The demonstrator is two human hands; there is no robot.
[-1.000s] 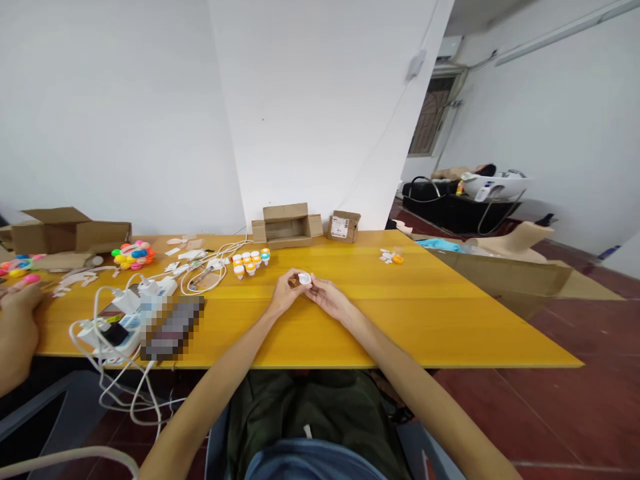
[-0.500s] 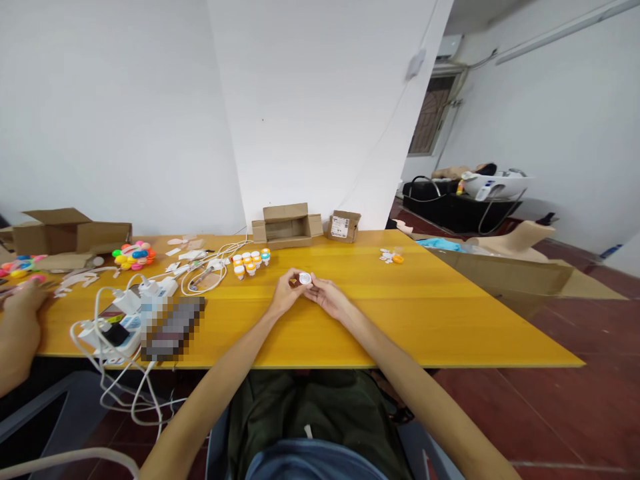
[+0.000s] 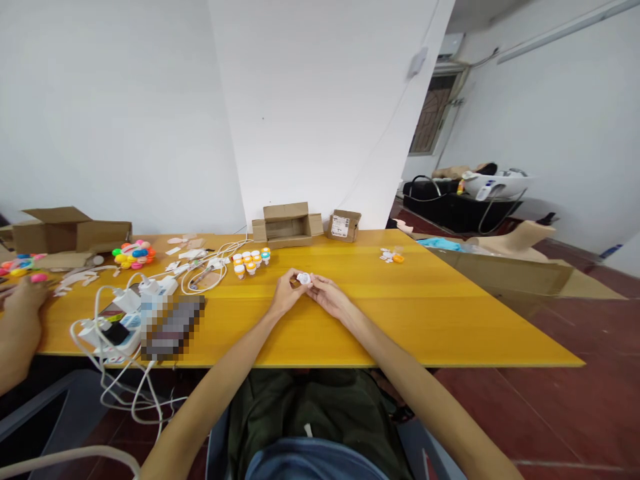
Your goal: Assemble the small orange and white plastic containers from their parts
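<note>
A small round white piece (image 3: pixel 304 278) is held between my two hands above the yellow table (image 3: pixel 400 327). My left hand (image 3: pixel 287 292) grips it from the left, fingers closed round its edge. From the right, the fingertips of my right hand (image 3: pixel 327 295) press on it. Its underside is hidden by my fingers. Behind my left hand stand several white pieces with orange or teal tops (image 3: pixel 251 261). Small white pieces (image 3: pixel 386 255) and an orange ring (image 3: pixel 398 259) lie to the right.
Two cardboard boxes (image 3: pixel 287 225) (image 3: pixel 344 226) stand by the wall. White cables, a power strip (image 3: pixel 163 293) and a blurred-out phone (image 3: pixel 175 327) occupy the left. Another person's hand (image 3: pixel 25 300) is at the far left, near colourful beads (image 3: pixel 134 255).
The white piece has tilted slightly between my fingers. Both my hands stay almost in place. The other person's hand at the far left has shifted a little.
</note>
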